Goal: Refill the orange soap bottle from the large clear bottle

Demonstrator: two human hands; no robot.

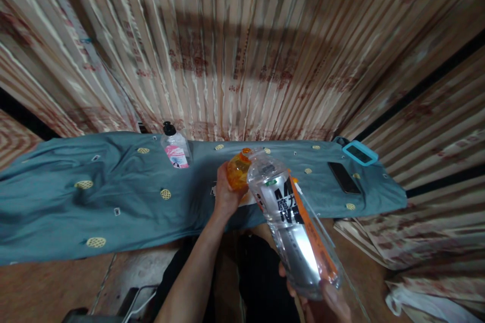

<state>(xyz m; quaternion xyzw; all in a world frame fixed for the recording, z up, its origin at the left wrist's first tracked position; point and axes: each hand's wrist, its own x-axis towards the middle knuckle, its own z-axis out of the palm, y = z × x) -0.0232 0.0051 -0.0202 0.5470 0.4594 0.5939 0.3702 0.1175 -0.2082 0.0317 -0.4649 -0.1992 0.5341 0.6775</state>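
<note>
Here, clear labelled bottle [293, 222] tilted, right hand [326, 303] gripping base

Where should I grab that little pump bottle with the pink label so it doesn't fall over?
Grip the pump bottle around its clear body at the pink label, coming from the front edge of the blue cloth. It stands upright, its body is wider than the black pump top, and that side looks open.

1. Pleated striped curtain in cream and brown [242, 45] covers the whole back wall, with faded red print.
2. A low surface is draped in a wrinkled teal cloth with small yellow patches [94, 197].
3. Reddish-brown floor [45, 287] shows below, dimly lit.
4. Dark gaps divide the curtain panels at both sides.
</note>
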